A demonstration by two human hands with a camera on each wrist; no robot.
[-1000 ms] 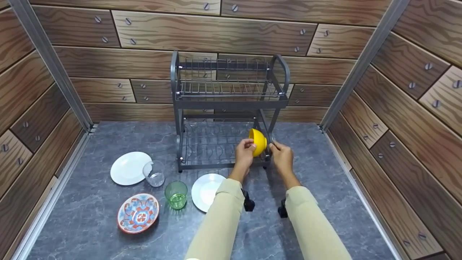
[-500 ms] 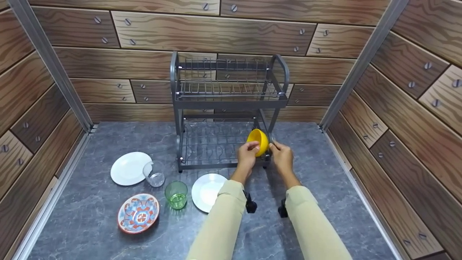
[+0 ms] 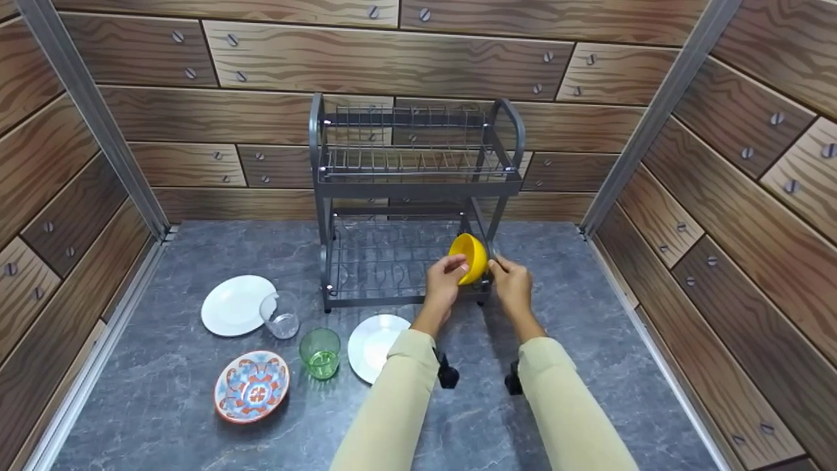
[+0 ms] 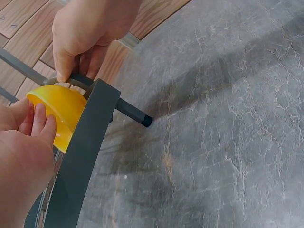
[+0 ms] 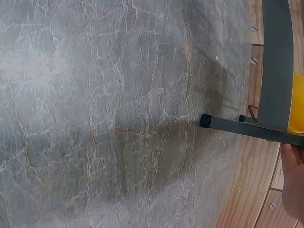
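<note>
Now the left hand (image 3: 444, 281) is gripping the yellow bowl (image 3: 478, 261), fingers curling over its rim and into its hollow; just beside it, the right hand (image 3: 513, 284) is closing its bent fingers round the dark side frame of the dish rack (image 3: 418, 190); between the two hands the bowl is tilting on its side, its mouth facing the left hand, at the right end of the lower tier; whether it is touching the wires, I'm not able to tell; above both hands the upper tier is spanning the rack; near the left wrist the small white plate (image 3: 369, 350) is lying flat; farther left of that hand the green glass (image 3: 320, 356) and the clear glass (image 3: 284, 320) are standing; well apart, the larger white plate (image 3: 232, 307) and the patterned dish (image 3: 252, 386) are resting; beyond the hands, the plank-patterned wall (image 3: 392, 59) is rising.
</note>
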